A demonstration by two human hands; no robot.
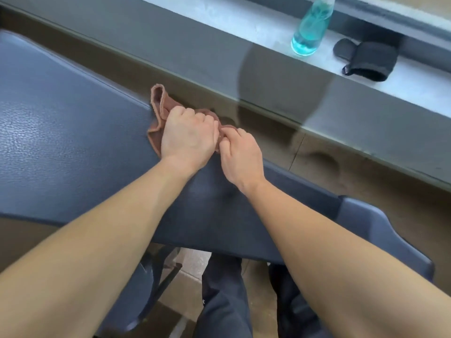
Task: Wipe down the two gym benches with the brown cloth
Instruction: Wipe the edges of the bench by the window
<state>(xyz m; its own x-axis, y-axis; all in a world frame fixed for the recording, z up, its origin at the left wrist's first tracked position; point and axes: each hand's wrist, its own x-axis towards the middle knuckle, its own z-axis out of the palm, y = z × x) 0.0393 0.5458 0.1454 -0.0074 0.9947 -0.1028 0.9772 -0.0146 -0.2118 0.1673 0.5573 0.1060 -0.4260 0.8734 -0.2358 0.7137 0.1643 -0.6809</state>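
Gym floor, brown, w/ a grey ledge running along the far side and a dark padded bench filling the left and centre of the head view. All places below are relative to that bench. The brown cloth sits bunched at the bench's far edge, part of it spilling just past the rim. Left hand lies on top of the cloth, fingers curled down, grip clamped on the cloth. Right hand is just beside it, touching, its fingertips pinched on the cloth's right end, so that grip is closed on the cloth too. Prob. both hands are gathering or refolding the cloth into a pad so it wipes flat rather than drags loose. Beyond the bench, on the ledge, stand a spray bottle of blue liquid and, just beside it, a black mitt-like item; both well apart from the cloth, parked out of the wiping path. A second padded section shows at the bench's right end; can't tell if it's the other bench
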